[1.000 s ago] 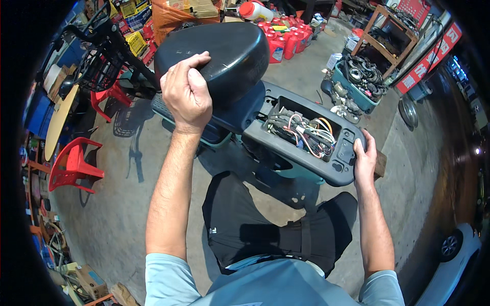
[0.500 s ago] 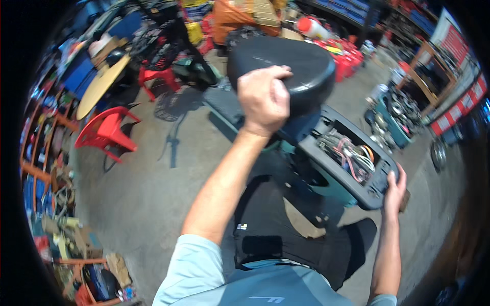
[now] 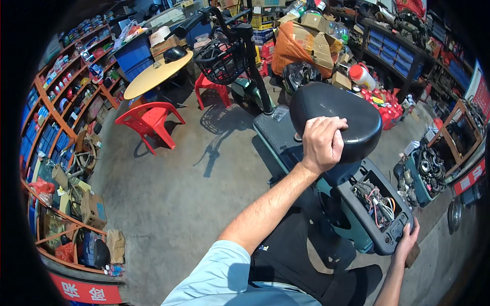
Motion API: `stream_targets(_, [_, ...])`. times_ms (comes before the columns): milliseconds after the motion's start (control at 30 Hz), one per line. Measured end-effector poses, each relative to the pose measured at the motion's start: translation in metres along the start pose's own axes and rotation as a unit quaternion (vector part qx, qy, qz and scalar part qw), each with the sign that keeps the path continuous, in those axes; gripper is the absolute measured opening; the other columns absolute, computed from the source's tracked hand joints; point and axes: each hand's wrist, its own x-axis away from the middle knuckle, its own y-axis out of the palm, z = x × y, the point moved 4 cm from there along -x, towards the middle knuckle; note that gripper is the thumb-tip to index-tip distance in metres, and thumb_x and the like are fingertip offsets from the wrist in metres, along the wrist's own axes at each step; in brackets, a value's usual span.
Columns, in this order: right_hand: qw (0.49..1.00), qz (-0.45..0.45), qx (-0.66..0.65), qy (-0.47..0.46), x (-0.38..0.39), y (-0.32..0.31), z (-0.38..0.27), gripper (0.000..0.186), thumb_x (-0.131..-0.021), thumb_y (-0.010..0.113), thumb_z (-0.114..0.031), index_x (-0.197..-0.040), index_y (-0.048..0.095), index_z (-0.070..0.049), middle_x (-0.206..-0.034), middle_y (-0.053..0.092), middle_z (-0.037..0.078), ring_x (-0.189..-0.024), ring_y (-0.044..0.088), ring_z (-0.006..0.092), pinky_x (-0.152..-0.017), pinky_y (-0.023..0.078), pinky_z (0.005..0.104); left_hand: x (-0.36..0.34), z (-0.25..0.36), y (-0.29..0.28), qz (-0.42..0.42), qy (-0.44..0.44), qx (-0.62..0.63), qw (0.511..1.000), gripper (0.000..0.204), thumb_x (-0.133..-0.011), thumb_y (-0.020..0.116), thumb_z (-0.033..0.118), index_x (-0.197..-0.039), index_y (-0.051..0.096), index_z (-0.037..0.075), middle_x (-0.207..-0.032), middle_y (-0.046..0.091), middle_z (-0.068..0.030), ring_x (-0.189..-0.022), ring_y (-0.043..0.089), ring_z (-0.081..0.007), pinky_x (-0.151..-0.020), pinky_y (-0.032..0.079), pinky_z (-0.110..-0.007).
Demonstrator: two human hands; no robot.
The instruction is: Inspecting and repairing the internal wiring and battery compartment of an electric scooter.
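Note:
A teal electric scooter has its black seat [image 3: 335,107] tilted up, uncovering an open grey rear housing [image 3: 391,244] with a bundle of coloured wires [image 3: 375,204] inside. My left hand [image 3: 321,143] is curled against the near side of the seat, fingertips over its top. My right hand [image 3: 407,239] grips the far right end of the rear housing, partly hidden. The dark footboard [image 3: 270,137] runs up to the steering column, which carries a black wire basket [image 3: 218,61].
Red plastic chairs [image 3: 159,122] and a yellow board [image 3: 148,79] stand at left, beside orange shelving [image 3: 71,107] packed with parts. Boxes [image 3: 314,41] and red bottles [image 3: 388,115] lie behind the scooter. A teal bin of metal parts [image 3: 413,183] and a wooden rack [image 3: 462,137] are at right.
My view has swung up and to the left, so scooter and hands appear lower and further right, and more shelving shows. Both hands keep their holds.

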Motion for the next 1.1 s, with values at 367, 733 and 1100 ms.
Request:
stream_targets(367, [1.000, -0.001, 0.026, -0.010, 0.003, 0.002, -0.007, 0.044, -0.103, 0.055, -0.019, -0.142, 0.048, 0.001, -0.137, 0.054, 0.016, -0.123, 0.054, 0.0224, -0.108, 0.040, 0.0351, 0.002, -0.003, 0.001, -0.007, -0.010, 0.005, 1.000, 0.018, -0.083, 0.052, 0.004, -0.094, 0.067, 0.007, -0.099, 0.074, -0.0087, -0.097, 0.069, -0.0283, -0.091, 0.045, -0.040])
stream_targets(733, [1.000, -0.005, 0.002, 0.016, 0.001, 0.000, -0.003, 0.043, -0.105, 0.053, -0.020, -0.143, 0.047, 0.000, -0.138, 0.054, 0.016, -0.124, 0.054, 0.0222, -0.108, 0.040, 0.0345, 0.003, -0.006, -0.001, 0.028, -0.009, 0.021, 0.999, 0.015, -0.081, 0.055, 0.004, -0.090, 0.068, 0.006, -0.097, 0.074, -0.0080, -0.095, 0.070, -0.0265, -0.089, 0.046, -0.040])
stream_targets(1100, [0.999, -0.008, 0.050, 0.015, 0.000, -0.001, -0.008, 0.046, -0.105, 0.054, -0.023, -0.143, 0.046, 0.000, -0.136, 0.055, 0.014, -0.123, 0.054, 0.0213, -0.108, 0.040, 0.0339, 0.005, -0.012, -0.004, 0.053, -0.021, 0.040, 0.998, 0.010, -0.082, 0.059, 0.004, -0.088, 0.066, 0.007, -0.092, 0.073, -0.0078, -0.091, 0.069, -0.0265, -0.088, 0.047, -0.041])
